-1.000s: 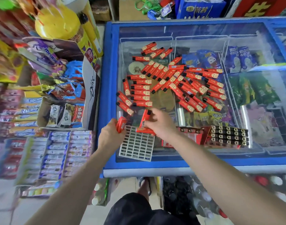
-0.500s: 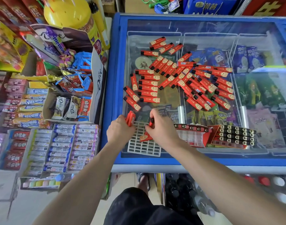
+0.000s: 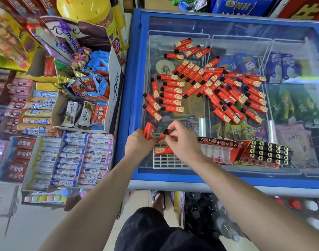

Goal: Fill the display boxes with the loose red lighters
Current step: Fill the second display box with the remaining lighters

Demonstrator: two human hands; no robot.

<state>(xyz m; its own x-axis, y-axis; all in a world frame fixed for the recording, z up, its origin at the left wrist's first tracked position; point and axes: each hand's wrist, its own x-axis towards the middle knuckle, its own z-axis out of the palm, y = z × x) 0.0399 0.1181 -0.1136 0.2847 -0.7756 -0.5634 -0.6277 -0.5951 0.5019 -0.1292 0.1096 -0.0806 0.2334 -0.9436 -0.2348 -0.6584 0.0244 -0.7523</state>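
On the glass lid of the blue chest freezer (image 3: pixel 135 98), near its front-left corner, the left hand (image 3: pixel 137 144) grips several red plastic lighters (image 3: pixel 149 130). The right hand (image 3: pixel 182 142) pinches one red lighter (image 3: pixel 164 134) over the white gridded plastic tray (image 3: pixel 166 161). Loose red lighters (image 3: pixel 209 84) lie scattered mid-lid; two red cardboard display boxes (image 3: pixel 263 153) sit along the front edge.

- The right hand (image 3: pixel 180 142) covers the far part of the white grid tray (image 3: pixel 166 161); which slot its pinched lighter (image 3: pixel 164 134) meets cannot be told.
- The left hand (image 3: pixel 137 145) hides the lower ends of the lighters in its grip (image 3: pixel 149 130); their count is unclear.
- Print on the loose lighters (image 3: pixel 209 87) beyond the tray is too small to read.
- Both forearms are cut off by the bottom edge.
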